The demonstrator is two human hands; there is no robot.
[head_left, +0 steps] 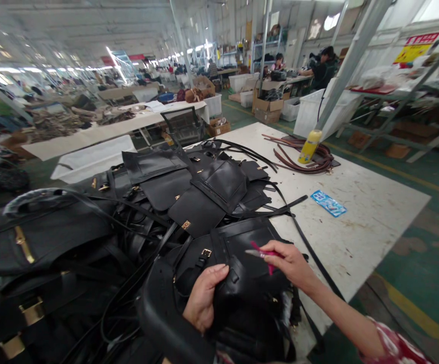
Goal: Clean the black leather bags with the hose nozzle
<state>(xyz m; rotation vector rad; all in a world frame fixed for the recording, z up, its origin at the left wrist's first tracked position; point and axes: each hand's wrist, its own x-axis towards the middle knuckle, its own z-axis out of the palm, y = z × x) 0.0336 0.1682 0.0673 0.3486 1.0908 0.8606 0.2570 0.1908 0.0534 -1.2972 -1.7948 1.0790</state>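
Observation:
A black leather bag lies in front of me at the near edge of the pile. My left hand grips its near part, thumb on top beside a small strap tab; the other fingers are mostly hidden. A gold-coloured buckle shows just above that thumb. In my right hand is a pair of small scissors with pink handles, its metal blades pointing left over the bag. Whether the blades touch the leather I cannot tell. A thick curved black strap arches left of my left hand.
Several black bags with gold clasps pile up on the white table. To the right are a blue packet, a yellow bottle and coiled brown straps. A white bin stands behind the pile. People work farther back.

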